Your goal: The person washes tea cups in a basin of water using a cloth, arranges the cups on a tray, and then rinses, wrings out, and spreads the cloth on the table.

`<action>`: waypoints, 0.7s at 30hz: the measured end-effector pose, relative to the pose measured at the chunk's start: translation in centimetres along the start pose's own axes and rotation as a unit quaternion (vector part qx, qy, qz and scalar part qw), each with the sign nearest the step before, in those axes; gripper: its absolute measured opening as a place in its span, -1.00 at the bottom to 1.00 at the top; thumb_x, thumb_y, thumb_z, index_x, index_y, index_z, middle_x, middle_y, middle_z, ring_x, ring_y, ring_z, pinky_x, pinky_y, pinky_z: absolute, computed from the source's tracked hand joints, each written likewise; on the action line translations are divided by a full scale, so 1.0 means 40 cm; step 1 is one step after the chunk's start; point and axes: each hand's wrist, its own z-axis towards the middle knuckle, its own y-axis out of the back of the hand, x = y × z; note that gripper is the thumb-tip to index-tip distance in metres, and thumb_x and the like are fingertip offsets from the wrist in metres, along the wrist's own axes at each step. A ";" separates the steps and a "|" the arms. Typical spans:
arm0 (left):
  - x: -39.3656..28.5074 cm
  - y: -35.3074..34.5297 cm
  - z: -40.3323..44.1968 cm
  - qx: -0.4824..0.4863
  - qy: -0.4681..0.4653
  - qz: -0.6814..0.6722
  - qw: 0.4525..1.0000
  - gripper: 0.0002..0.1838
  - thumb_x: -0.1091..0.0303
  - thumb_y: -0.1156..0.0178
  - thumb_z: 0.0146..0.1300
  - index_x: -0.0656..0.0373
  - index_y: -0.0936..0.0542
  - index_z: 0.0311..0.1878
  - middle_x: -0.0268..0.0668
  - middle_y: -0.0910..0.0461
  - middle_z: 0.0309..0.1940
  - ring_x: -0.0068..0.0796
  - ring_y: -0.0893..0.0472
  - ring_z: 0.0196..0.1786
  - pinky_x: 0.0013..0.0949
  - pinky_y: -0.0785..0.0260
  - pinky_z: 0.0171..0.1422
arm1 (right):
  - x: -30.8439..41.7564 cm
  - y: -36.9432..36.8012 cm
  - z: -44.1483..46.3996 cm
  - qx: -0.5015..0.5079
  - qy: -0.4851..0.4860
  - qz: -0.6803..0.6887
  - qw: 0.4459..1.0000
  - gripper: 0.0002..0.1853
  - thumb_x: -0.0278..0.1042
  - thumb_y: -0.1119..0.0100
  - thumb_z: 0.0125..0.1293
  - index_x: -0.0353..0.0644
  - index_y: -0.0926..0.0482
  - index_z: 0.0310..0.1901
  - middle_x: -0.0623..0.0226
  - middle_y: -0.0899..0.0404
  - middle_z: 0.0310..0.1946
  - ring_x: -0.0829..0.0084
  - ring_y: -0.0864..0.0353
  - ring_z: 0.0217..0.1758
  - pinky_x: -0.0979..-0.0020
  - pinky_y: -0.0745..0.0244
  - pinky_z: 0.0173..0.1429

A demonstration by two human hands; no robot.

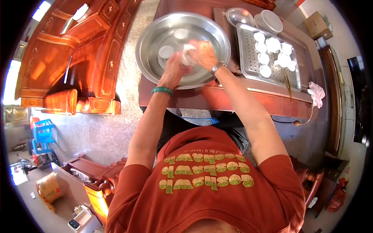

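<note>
A wide metal basin (145, 50) stands on the dark red table with water in it. Two small white cups, a nearer cup (166, 51) and a farther cup (180, 33), lie inside it. Over the basin, my right hand (204, 53), with a metal watch on its wrist, closes on another small white cup (188, 56). My left hand (175, 72), a green bangle at its wrist, is closed against the lower side of that same cup. Motion blurs the fingers of both hands and part of the cup.
Right of the basin sits a perforated metal tray (248, 58) with several white cups and thin brown sticks (287, 86). Behind it are a lid (237, 16) and a ribbed pale bowl (269, 21). A crumpled cloth (316, 94) hangs at the table's right end.
</note>
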 end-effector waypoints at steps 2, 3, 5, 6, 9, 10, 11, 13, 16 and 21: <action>-0.002 0.000 0.003 -0.006 0.002 0.012 1.000 -0.60 0.08 0.08 0.29 0.19 -0.39 0.02 -0.28 -0.49 -0.24 -0.46 -0.48 -0.34 -0.40 -0.39 -0.30 | -0.023 -0.007 -0.006 0.012 0.014 -0.016 1.000 -0.79 -0.25 -0.14 -0.10 -0.19 -0.58 -0.47 0.02 -0.53 -0.52 0.07 -0.52 -0.39 0.24 -0.42 -0.24; 0.002 0.001 0.007 -0.004 0.002 0.013 1.000 -0.60 0.08 0.08 0.29 0.19 -0.39 0.02 -0.28 -0.49 -0.24 -0.46 -0.48 -0.34 -0.40 -0.39 -0.30 | -0.019 0.001 -0.006 0.026 0.031 -0.032 0.999 -0.80 -0.25 -0.14 -0.11 -0.17 -0.58 -0.48 0.04 -0.54 -0.52 0.07 -0.52 -0.39 0.24 -0.43 -0.25; 0.013 0.003 0.012 -0.040 -0.001 0.012 0.999 -0.63 0.11 0.08 0.29 0.14 -0.39 0.02 -0.30 -0.50 -0.25 -0.47 -0.48 -0.37 -0.43 -0.37 -0.34 | -0.010 0.011 -0.009 0.092 0.011 -0.003 0.996 -0.81 -0.25 -0.13 -0.11 -0.16 -0.58 -0.49 0.05 -0.54 -0.51 0.07 -0.53 -0.39 0.24 -0.43 -0.25; 0.014 0.003 0.013 -0.041 -0.001 0.010 0.999 -0.63 0.11 0.08 0.29 0.14 -0.39 0.02 -0.30 -0.50 -0.25 -0.47 -0.48 -0.37 -0.43 -0.37 -0.34 | -0.004 0.016 -0.010 0.158 -0.007 0.027 0.987 -0.83 -0.26 -0.12 -0.11 -0.15 -0.58 -0.49 0.06 -0.54 -0.51 0.07 -0.53 -0.38 0.24 -0.44 -0.26; 0.019 0.010 0.015 -0.052 0.019 0.020 0.998 -0.67 0.12 0.09 0.29 0.08 -0.40 0.01 -0.32 -0.50 -0.25 -0.49 -0.47 -0.39 -0.44 -0.35 -0.36 | -0.010 0.007 -0.012 0.077 -0.021 0.160 0.984 -0.84 -0.25 -0.10 -0.07 -0.10 -0.59 -0.47 0.06 -0.55 -0.48 0.07 -0.54 -0.34 0.23 -0.44 -0.23; 0.026 0.010 0.018 -0.060 0.013 0.027 0.998 -0.68 0.11 0.10 0.29 0.06 -0.41 -0.01 -0.33 -0.50 -0.25 -0.48 -0.47 -0.39 -0.45 -0.33 -0.37 | -0.028 -0.008 -0.011 0.074 -0.020 0.162 0.984 -0.84 -0.25 -0.10 -0.07 -0.10 -0.59 -0.47 0.06 -0.55 -0.48 0.07 -0.54 -0.34 0.23 -0.44 -0.23; 0.027 0.013 0.025 -0.069 0.005 0.034 0.997 -0.70 0.11 0.11 0.29 0.04 -0.41 -0.02 -0.33 -0.50 -0.25 -0.48 -0.46 -0.39 -0.46 -0.32 -0.37 | -0.054 -0.027 -0.008 0.054 -0.045 0.110 0.991 -0.82 -0.24 -0.09 -0.04 -0.10 -0.59 -0.43 0.06 -0.55 -0.45 0.07 -0.54 -0.32 0.22 -0.44 -0.21; 0.011 0.022 0.020 -0.076 0.014 0.026 0.997 -0.71 0.12 0.11 0.30 0.03 -0.41 -0.04 -0.34 -0.50 -0.26 -0.47 -0.46 -0.39 -0.45 -0.32 -0.38 | -0.074 -0.033 -0.003 0.036 -0.070 0.061 0.995 -0.81 -0.23 -0.09 -0.01 -0.09 -0.59 -0.39 0.05 -0.55 -0.43 0.07 -0.54 -0.29 0.22 -0.44 -0.20; 0.004 0.014 0.014 -0.100 0.023 -0.031 0.994 -0.72 0.11 0.11 0.28 0.03 -0.42 -0.08 -0.34 -0.50 -0.30 -0.46 -0.45 -0.41 -0.44 -0.31 -0.38 | -0.079 -0.003 -0.009 0.182 -0.124 -0.069 0.973 -0.75 -0.20 -0.06 0.05 -0.16 -0.57 -0.30 0.04 -0.56 -0.33 0.06 -0.55 -0.25 0.20 -0.44 -0.13; 0.009 0.036 0.025 -0.132 0.041 -0.103 0.985 -0.68 0.06 0.09 0.22 0.08 -0.46 -0.15 -0.33 -0.50 -0.35 -0.45 -0.44 -0.44 -0.39 -0.29 -0.41 | -0.098 -0.019 -0.026 0.186 -0.086 -0.091 0.974 -0.76 -0.24 -0.05 0.02 -0.18 -0.58 -0.35 0.00 -0.55 -0.33 0.06 -0.55 -0.24 0.22 -0.45 -0.12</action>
